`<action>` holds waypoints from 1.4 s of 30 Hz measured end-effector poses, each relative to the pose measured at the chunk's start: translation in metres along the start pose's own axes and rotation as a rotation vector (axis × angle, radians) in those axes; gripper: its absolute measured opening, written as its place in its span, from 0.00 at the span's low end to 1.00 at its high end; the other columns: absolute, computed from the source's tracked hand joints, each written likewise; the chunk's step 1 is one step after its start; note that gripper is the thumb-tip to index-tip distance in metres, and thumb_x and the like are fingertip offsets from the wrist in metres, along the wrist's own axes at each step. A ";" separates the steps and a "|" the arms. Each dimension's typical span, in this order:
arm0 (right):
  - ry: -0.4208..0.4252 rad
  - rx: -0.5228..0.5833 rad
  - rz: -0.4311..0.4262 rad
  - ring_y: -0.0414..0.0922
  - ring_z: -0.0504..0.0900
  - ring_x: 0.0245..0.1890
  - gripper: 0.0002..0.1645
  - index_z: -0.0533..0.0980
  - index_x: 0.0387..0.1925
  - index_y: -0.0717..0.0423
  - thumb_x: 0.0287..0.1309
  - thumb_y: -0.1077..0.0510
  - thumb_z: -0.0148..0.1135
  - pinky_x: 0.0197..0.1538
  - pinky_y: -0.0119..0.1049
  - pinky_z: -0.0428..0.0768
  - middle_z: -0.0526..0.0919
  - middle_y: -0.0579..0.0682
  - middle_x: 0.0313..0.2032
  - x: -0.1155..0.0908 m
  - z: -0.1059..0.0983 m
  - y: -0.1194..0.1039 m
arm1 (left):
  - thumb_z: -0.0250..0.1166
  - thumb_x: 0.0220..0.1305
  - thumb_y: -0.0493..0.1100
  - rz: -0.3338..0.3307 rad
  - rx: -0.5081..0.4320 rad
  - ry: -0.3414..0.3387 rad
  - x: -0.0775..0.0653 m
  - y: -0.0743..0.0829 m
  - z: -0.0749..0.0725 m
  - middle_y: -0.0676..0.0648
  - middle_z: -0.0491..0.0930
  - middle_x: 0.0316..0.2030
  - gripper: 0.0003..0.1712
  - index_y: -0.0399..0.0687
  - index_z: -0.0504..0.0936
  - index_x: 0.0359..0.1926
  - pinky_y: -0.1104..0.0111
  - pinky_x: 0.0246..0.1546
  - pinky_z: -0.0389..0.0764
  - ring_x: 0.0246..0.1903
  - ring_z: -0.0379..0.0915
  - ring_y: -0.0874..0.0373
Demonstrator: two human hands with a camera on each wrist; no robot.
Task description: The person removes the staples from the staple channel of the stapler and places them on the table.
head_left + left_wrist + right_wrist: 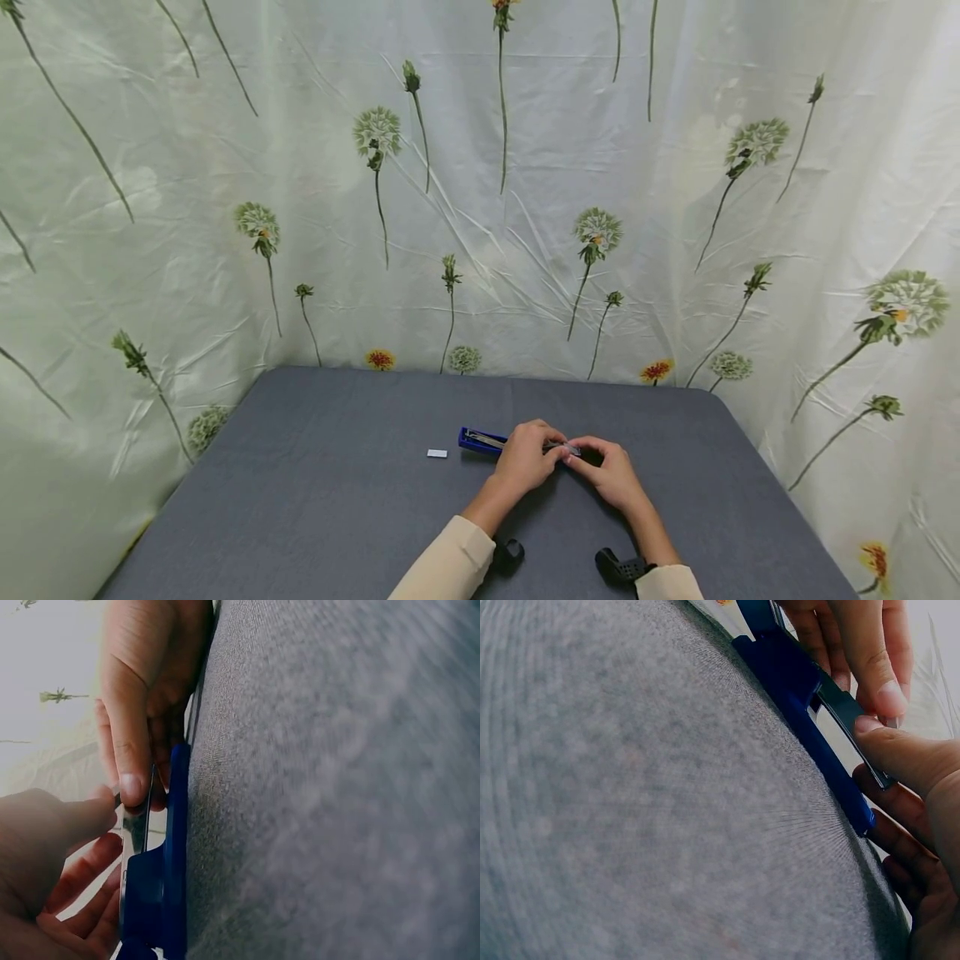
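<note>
A blue stapler (480, 442) lies on the grey table, its top swung back and its metal staple channel (844, 711) exposed above the blue base (176, 855). My right hand (615, 477) pinches the channel's free end between thumb and index finger, the other fingers curled near the base tip. Over the channel, my left hand (525, 457) pinches a small silvery strip (893, 721), mostly hidden by its fingertips; the two hands nearly touch. A small pale rectangular strip (437, 454) lies on the table left of the stapler.
The grey cloth-covered table (322, 500) reaches back to a white curtain (510, 250) printed with dandelions. Black wrist devices (618, 568) sit at both wrists, below the cream sleeves' cuffs.
</note>
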State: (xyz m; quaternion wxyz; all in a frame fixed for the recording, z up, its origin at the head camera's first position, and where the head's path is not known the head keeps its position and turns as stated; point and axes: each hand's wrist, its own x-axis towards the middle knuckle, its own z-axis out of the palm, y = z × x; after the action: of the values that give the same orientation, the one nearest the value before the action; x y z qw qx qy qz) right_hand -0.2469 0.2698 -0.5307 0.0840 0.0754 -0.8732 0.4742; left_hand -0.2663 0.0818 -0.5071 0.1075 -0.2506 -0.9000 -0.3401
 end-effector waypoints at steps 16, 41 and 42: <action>-0.013 0.002 0.041 0.40 0.82 0.45 0.15 0.86 0.47 0.53 0.59 0.54 0.76 0.52 0.33 0.78 0.89 0.49 0.44 0.003 -0.001 -0.002 | 0.69 0.70 0.49 0.075 -0.141 0.086 -0.005 -0.013 -0.020 0.53 0.87 0.44 0.11 0.52 0.91 0.47 0.71 0.45 0.84 0.44 0.84 0.61; 0.011 -0.031 0.001 0.37 0.80 0.42 0.12 0.87 0.45 0.49 0.59 0.52 0.76 0.51 0.34 0.78 0.89 0.47 0.43 0.000 0.001 0.000 | 0.70 0.69 0.50 0.104 -0.176 0.205 -0.018 -0.045 -0.056 0.53 0.87 0.44 0.12 0.51 0.92 0.47 0.61 0.49 0.85 0.46 0.85 0.59; 0.010 -0.034 0.005 0.37 0.80 0.42 0.12 0.87 0.44 0.48 0.59 0.52 0.76 0.51 0.33 0.77 0.89 0.47 0.42 0.001 0.001 0.000 | 0.70 0.69 0.50 0.107 -0.177 0.213 -0.019 -0.046 -0.058 0.53 0.87 0.44 0.12 0.51 0.92 0.46 0.60 0.49 0.85 0.46 0.85 0.58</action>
State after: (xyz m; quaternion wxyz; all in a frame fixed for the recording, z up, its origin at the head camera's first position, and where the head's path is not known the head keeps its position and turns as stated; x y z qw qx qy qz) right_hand -0.2479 0.2691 -0.5315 0.0884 0.0692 -0.8809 0.4598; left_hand -0.2725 0.0061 -0.4961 0.1977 -0.2690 -0.8355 -0.4365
